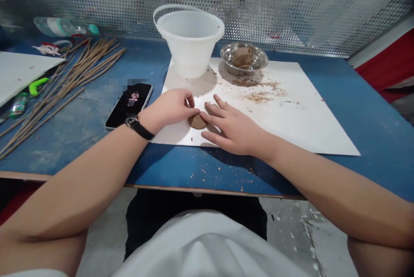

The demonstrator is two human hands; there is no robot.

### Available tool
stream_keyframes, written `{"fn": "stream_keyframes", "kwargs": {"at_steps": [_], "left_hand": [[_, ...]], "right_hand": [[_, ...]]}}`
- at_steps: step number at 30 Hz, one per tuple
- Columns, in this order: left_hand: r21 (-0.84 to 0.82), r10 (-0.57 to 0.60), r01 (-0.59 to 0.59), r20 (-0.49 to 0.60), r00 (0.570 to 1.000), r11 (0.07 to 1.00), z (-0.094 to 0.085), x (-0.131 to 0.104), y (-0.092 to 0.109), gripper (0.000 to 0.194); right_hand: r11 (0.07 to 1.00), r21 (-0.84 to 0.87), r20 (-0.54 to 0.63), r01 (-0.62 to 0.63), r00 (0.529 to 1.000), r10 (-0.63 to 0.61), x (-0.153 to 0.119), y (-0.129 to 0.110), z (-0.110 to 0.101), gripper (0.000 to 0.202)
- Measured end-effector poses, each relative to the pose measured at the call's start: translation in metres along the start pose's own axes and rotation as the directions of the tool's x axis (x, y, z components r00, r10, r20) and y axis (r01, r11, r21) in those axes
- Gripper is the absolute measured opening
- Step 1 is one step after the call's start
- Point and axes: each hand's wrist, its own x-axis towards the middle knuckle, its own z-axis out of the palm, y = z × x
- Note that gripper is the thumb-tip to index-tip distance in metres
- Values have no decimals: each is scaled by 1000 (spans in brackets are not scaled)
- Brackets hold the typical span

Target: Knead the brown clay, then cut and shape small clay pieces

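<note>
A flat, round brown clay disc (198,122) lies on a white board (284,126) near its front edge. My left hand (170,106), with a black watch on the wrist, has its fingers curled and its thumb and fingertips at the disc's far edge, gripping it there. From the other side my right hand (236,128) reaches in, fingers spread. Its index fingertip touches the disc's upper right edge, and its thumb is close to the lower right side. The hands partly cover the disc.
A white bucket (190,48) and a metal bowl (244,70) holding a clay lump (243,57) stand at the back. Brown crumbs dot the board. To the left lie a phone (131,104), thin sticks (87,65) and a plastic bottle (64,26). Perforated metal rises behind.
</note>
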Motion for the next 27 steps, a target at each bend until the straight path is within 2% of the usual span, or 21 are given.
{"fn": "stream_keyframes", "kwargs": {"at_steps": [3,8,12,16,20,22,24,27], "left_hand": [[-27,-13,14,14,1000,1000,-1,2,-1,27],[-80,-24,28,45,999,996,-8,-2,-3,28],[32,23,-25,70,997,999,-11,-7,-2,32],[97,59,-66,74,996,993,-11,-8,-2,32],[114,64,-72,71,995,991,-12,-8,-3,30],[108,63,-71,80,995,992,-13,-8,-3,31],[79,83,-93,122,989,993,-14,-9,-4,30],[25,141,-148,184,973,989,-15,-9,-5,27]], "right_hand": [[1000,-7,-32,23,999,-24,0,4,1,75],[998,-29,-52,59,997,-60,0,4,7,83],[999,-14,-57,48,997,-49,6,1,9,74],[993,108,-111,48,993,-36,17,-1,7,51],[964,260,-163,-55,981,100,22,-6,4,35],[907,415,-209,-75,962,176,22,-7,5,36],[811,582,-230,-53,946,228,21,-7,8,38],[722,692,-240,-32,932,271,21,-6,14,38]]}}
